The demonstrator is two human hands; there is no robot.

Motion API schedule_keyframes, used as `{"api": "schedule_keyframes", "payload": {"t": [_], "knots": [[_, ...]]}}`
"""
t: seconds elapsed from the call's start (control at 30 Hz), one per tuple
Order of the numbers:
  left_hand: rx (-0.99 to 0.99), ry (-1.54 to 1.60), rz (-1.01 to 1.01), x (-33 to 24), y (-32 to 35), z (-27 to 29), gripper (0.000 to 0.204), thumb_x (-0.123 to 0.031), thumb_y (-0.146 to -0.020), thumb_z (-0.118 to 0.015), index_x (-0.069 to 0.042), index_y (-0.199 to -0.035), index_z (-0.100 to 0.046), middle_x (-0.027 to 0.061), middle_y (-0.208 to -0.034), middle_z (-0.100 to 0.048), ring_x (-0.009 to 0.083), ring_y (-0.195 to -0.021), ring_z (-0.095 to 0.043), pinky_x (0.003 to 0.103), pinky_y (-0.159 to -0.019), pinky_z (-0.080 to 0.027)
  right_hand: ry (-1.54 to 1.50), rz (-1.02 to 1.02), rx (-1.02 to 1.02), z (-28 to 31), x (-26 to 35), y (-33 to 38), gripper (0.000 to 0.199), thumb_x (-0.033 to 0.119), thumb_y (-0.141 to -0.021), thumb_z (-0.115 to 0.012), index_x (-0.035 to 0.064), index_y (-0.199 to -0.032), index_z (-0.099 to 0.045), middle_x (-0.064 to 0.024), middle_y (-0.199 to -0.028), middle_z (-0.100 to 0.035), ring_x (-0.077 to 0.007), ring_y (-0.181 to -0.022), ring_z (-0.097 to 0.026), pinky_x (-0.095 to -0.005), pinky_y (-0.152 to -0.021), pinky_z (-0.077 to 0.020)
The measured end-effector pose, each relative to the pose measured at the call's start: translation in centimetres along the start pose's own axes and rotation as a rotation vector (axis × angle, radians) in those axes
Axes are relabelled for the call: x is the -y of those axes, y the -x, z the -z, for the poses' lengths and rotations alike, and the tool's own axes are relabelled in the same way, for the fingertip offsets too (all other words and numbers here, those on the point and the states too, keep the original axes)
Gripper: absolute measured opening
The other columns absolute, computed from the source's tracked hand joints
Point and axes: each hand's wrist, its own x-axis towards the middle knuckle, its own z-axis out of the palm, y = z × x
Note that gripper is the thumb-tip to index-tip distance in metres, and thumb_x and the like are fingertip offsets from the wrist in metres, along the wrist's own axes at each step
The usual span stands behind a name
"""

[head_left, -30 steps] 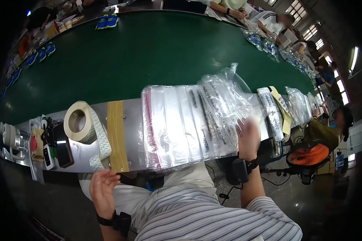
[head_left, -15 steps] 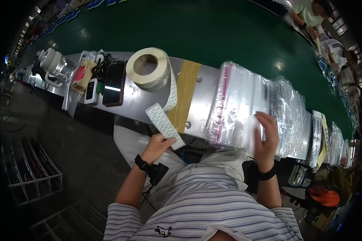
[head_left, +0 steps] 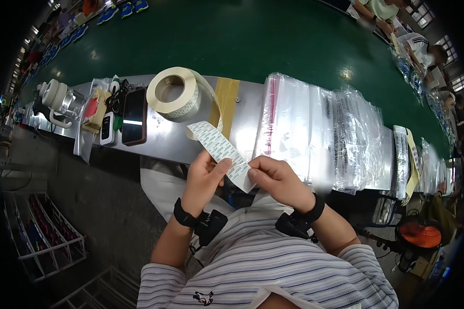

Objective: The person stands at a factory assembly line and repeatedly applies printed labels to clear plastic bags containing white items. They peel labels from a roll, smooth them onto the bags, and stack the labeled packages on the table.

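Note:
My left hand (head_left: 203, 177) is closed on a strip of printed labels (head_left: 214, 141), thumb on top, above the near edge of the metal bench. The strip curves back to a large label roll (head_left: 186, 104) standing on the bench. At the strip's loose end, my right hand (head_left: 281, 177) pinches a label edge between thumb and forefinger. Bare white backing shows at that end. Right of the strip lie overlapping clear plastic bags (head_left: 294, 129), some with printing and one with a red seal line.
On the bench's left are a dark phone (head_left: 134, 116), a white device (head_left: 107, 129), a small box (head_left: 94, 109) and a clear jug (head_left: 72, 105). A green surface (head_left: 232, 41) lies beyond. A fan (head_left: 420, 234) stands at right, racks (head_left: 46, 232) at lower left. Co-workers sit far right.
My right hand has left the plastic bags and moved left to the strip's end, where it now pinches a label. My left hand has risen slightly with the strip.

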Motion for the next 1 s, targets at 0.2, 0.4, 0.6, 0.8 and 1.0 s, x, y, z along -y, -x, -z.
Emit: {"api": "schedule_keyframes", "payload": {"t": [0.2,0.4,0.6,0.8,1.0], "knots": [[-0.146,-0.872,-0.639,0.0,1.6,-0.9,0.035,-0.008,-0.080,-0.074,0.000,-0.110,-0.059,0.0156,-0.106,-0.059,0.0224,-0.080,-0.062,0.031,-0.066,-0.049,0.154,0.294,-0.096,-0.8,-0.3,-1.2,0.008,0.005,-0.088,-0.065,0.0010,-0.095,-0.066,-0.0081,-0.081,-0.061,-0.0176,-0.064,-0.056,-0.0281,-0.061,-0.0456],[-0.131,-0.220,-0.330,-0.4,0.0,-1.3,0.016,-0.007,-0.094,-0.061,0.004,-0.105,-0.065,0.0078,-0.094,-0.069,0.0105,-0.081,-0.065,0.024,-0.071,-0.052,0.226,0.181,-0.200,-1.2,-0.3,-1.9,0.009,0.005,-0.088,-0.067,0.0004,-0.095,-0.067,-0.0053,-0.083,-0.061,-0.0120,-0.069,-0.055,-0.0248,-0.063,-0.0448],[0.075,-0.413,-0.313,-0.7,-1.2,-1.5,0.015,-0.005,-0.092,-0.062,0.004,-0.104,-0.066,0.0094,-0.095,-0.069,0.0120,-0.084,-0.065,0.024,-0.073,-0.052,0.216,0.248,-0.216,-0.4,-0.2,-1.6,0.009,0.007,-0.087,-0.068,0.0012,-0.095,-0.067,-0.0052,-0.081,-0.061,-0.0119,-0.069,-0.055,-0.0248,-0.062,-0.0447],[-0.091,-0.162,-0.296,-0.4,-1.5,-1.8,0.010,0.001,-0.092,-0.060,0.005,-0.100,-0.064,0.0087,-0.098,-0.068,0.0076,-0.087,-0.061,0.021,-0.073,-0.049,0.372,0.247,-0.339,-0.9,-0.2,-2.0,0.009,0.009,-0.085,-0.070,0.0024,-0.087,-0.066,-0.0084,-0.080,-0.061,-0.0222,-0.067,-0.060,-0.0311,-0.061,-0.0483],[-0.127,-0.458,-0.751,-2.1,-2.1,-1.5,0.014,-0.002,-0.090,-0.062,0.002,-0.103,-0.064,0.0144,-0.107,-0.067,0.0235,-0.092,-0.067,0.034,-0.082,-0.053,0.555,0.134,-0.464,2.5,-1.4,-1.5,0.022,0.026,-0.088,-0.067,0.0041,-0.086,-0.065,-0.0099,-0.081,-0.062,-0.0281,-0.069,-0.062,-0.0364,-0.061,-0.0494]]}}
